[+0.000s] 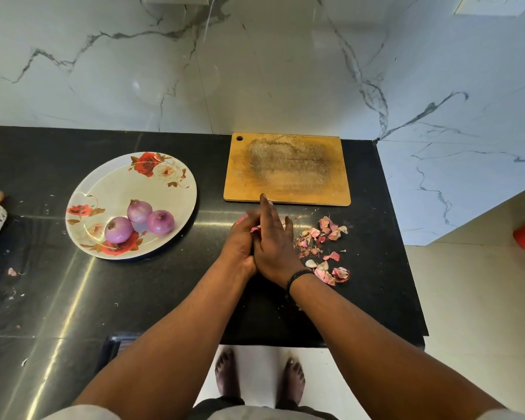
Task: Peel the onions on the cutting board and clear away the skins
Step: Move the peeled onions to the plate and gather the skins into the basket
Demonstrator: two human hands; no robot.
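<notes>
Skins: dry pink onion skin scraps (322, 247) on black tabletop (164, 298); featherlight, brittle, best scooped together.
Hands: left hand (240, 241) cupped around pink scraps; right hand (275, 247) flat, fingers straight, pressed against left.

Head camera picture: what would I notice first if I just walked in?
Probably the two hands, left hand and right hand, pressed together over pink onion skins on the black counter. Left of them, three peeled onions sit on a flowered plate; behind the hands lies a bare wooden cutting board.

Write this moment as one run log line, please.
onions: peeled, on plate | board: bare | hands: gathering skins on counter
</notes>
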